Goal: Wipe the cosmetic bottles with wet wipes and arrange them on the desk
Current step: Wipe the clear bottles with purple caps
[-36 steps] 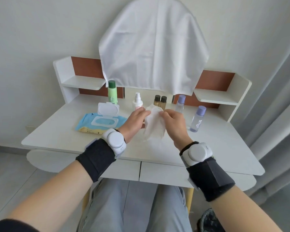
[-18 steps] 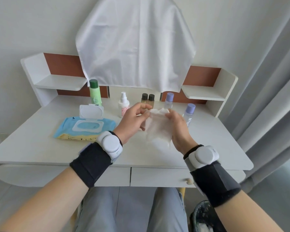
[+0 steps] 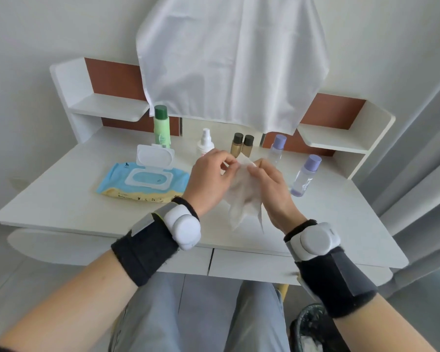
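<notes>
Head view: both hands pinch wet wipe above desk.

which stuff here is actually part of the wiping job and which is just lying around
Part of the job:
- wet wipe, pinched by left hand and right hand
- wipes pack, lid open
- green bottle
- white spray bottle
- brown bottles
- purple-capped bottles
- desk

Just there:
- white cloth draped at the back
- grey curtain
- dark bin on the floor
</notes>
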The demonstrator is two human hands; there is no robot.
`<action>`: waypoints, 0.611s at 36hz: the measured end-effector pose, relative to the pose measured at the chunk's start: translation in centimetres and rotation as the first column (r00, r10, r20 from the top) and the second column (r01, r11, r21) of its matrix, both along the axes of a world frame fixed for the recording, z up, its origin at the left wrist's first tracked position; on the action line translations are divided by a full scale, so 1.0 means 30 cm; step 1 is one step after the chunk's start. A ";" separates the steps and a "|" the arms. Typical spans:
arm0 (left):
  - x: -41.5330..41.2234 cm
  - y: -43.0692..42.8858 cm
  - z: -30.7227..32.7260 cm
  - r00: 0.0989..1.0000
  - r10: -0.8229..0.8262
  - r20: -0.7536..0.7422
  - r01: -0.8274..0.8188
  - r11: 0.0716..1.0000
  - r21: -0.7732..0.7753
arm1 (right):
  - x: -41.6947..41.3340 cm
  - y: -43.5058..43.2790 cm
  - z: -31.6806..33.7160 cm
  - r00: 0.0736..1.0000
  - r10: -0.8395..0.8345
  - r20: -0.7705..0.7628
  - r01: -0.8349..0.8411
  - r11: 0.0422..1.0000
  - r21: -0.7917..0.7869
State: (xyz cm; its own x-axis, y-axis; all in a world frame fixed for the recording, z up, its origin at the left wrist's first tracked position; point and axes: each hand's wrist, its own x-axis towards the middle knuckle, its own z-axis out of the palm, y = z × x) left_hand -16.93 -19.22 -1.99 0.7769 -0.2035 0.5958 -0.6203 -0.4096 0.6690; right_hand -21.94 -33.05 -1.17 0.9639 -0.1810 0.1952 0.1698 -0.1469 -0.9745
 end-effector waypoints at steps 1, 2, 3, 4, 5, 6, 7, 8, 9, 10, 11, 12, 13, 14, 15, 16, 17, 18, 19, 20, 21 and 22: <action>0.003 0.005 -0.002 1.000 0.000 -0.025 0.000 1.000 -0.005 | 0.005 -0.001 -0.007 1.000 -0.002 -0.006 0.001 1.000 -0.026; 0.007 0.013 -0.001 0.998 0.005 -0.067 -0.006 1.000 -0.018 | 0.009 -0.001 -0.010 1.000 -0.007 -0.008 0.007 0.999 -0.048; 0.013 0.022 0.004 0.992 0.009 -0.122 -0.015 0.999 -0.048 | 0.013 -0.003 -0.014 1.000 -0.018 -0.010 0.017 0.998 -0.068; 0.025 0.033 0.009 0.981 0.015 -0.191 -0.034 0.995 -0.095 | 0.013 -0.003 -0.016 0.999 -0.033 -0.012 0.032 0.996 -0.085; 0.038 0.046 0.018 0.964 0.018 -0.266 -0.060 0.986 -0.153 | 0.014 -0.006 -0.016 0.999 -0.048 -0.015 0.047 0.994 -0.100; 0.052 0.063 0.028 0.935 0.011 -0.354 -0.093 0.973 -0.214 | 0.012 -0.010 -0.016 0.998 -0.055 -0.017 0.053 0.995 -0.089; 0.061 0.080 0.038 0.894 -0.020 -0.447 -0.124 0.949 -0.290 | 0.009 -0.015 -0.015 0.998 -0.054 -0.023 0.052 0.997 -0.057; 0.069 0.098 0.047 0.841 -0.091 -0.534 -0.147 0.911 -0.386 | 0.006 -0.021 -0.012 0.998 -0.048 -0.026 0.048 0.999 -0.017; 0.072 0.114 0.056 0.781 -0.190 -0.595 -0.161 0.859 -0.486 | 0.004 -0.026 -0.011 0.999 -0.043 -0.032 0.043 0.999 0.018; 0.073 0.129 0.063 0.729 -0.278 -0.625 -0.174 0.808 -0.563 | 0.003 -0.031 -0.008 0.999 -0.030 -0.045 0.032 0.998 0.045; 0.075 0.142 0.068 0.698 -0.324 -0.639 -0.187 0.779 -0.599 | 0.005 -0.035 -0.005 0.998 -0.012 -0.062 0.016 0.998 0.063; 0.078 0.151 0.069 0.684 -0.328 -0.652 -0.203 0.773 -0.602 | 0.006 -0.038 -0.002 0.997 0.006 -0.080 -0.001 0.998 0.064; 0.085 0.156 0.063 0.689 -0.296 -0.661 -0.223 0.782 -0.582 | 0.012 -0.038 -0.003 0.996 0.015 -0.093 -0.011 0.999 0.048; 0.092 0.158 0.052 0.706 -0.237 -0.668 -0.250 0.798 -0.548 | 0.017 -0.036 -0.005 0.995 0.014 -0.101 -0.012 1.000 0.020; 0.099 0.158 0.040 0.730 -0.158 -0.665 -0.277 0.821 -0.500 | 0.023 -0.032 -0.008 0.994 0.004 -0.106 -0.005 1.000 -0.010; 0.107 0.156 0.030 0.758 -0.075 -0.648 -0.296 0.846 -0.444 | 0.032 -0.030 -0.011 0.994 -0.011 -0.107 0.007 0.999 -0.033; 0.109 0.157 0.020 0.791 0.011 -0.612 -0.307 0.872 -0.381 | 0.038 -0.026 -0.015 0.994 -0.020 -0.108 0.014 0.999 -0.051; 0.108 0.158 0.011 0.826 0.085 -0.557 -0.307 0.897 -0.318 | 0.042 -0.022 -0.016 0.993 -0.023 -0.112 0.015 0.997 -0.072; 0.102 0.160 0.006 0.864 0.141 -0.484 -0.295 0.920 -0.258 | 0.043 -0.022 -0.017 0.992 -0.022 -0.121 0.010 0.995 -0.102; 0.093 0.165 0.003 0.898 0.188 -0.397 -0.280 0.942 -0.186 | 0.043 -0.025 -0.017 0.991 -0.019 -0.132 0.000 0.990 -0.139; 0.083 0.173 0.001 0.927 0.220 -0.303 -0.262 0.959 -0.106 | 0.042 -0.031 -0.018 0.989 -0.015 -0.145 -0.012 0.983 -0.183; 0.075 0.181 -0.001 0.949 0.230 -0.217 -0.243 0.970 -0.035 | 0.041 -0.041 -0.019 0.987 -0.011 -0.157 -0.025 0.973 -0.228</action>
State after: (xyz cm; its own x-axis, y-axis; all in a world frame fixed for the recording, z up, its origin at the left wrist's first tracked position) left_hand -14.68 -13.78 -2.01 0.9069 0.0321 0.4201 -0.3540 -0.4824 0.8012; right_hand -20.72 -34.26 -1.73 0.9868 -0.1423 0.0771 0.0196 -0.3678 -0.9297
